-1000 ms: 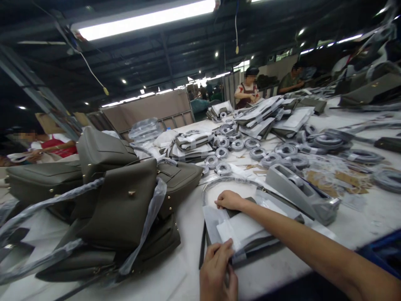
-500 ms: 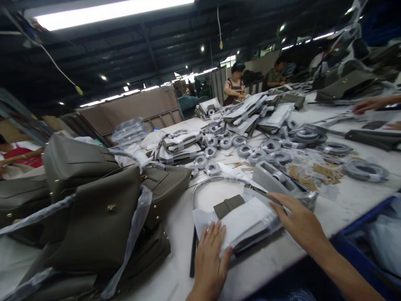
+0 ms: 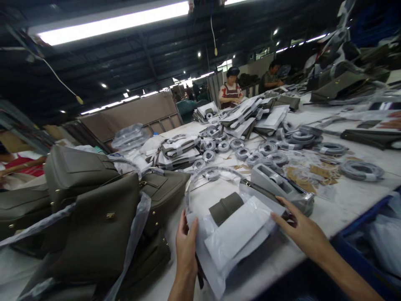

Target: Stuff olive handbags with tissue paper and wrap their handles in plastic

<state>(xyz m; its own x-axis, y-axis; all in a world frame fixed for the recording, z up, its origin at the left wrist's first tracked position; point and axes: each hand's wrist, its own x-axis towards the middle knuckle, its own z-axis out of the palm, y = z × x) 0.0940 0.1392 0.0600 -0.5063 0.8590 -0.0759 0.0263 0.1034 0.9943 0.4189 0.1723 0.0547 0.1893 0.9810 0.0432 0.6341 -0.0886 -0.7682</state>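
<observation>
A wrapped bag part (image 3: 238, 234) lies between my hands, with white sheets, clear plastic and a dark olive tab (image 3: 226, 208) on top. A plastic-wrapped handle (image 3: 213, 170) arches from its far side. My left hand (image 3: 187, 242) grips its left edge, thumb on top and fingers at the side. Its right end is pinched by my right hand (image 3: 293, 223), thumb toward the white sheets and fingers around the far edge. Just beyond stands a grey tape dispenser (image 3: 277, 184).
Olive handbags (image 3: 94, 225) are heaped at the left. Coiled wrapped straps (image 3: 267, 148) and wrapped stacks (image 3: 178, 150) lie farther back. A blue-edged bin (image 3: 376, 242) is at the lower right. Other people are across the table; another person's hand (image 3: 393, 120) shows at right.
My left hand has moved from flat on the wrapping to its left edge and closed there. My right hand has taken hold of the right end. The wrapped part is tilted up slightly.
</observation>
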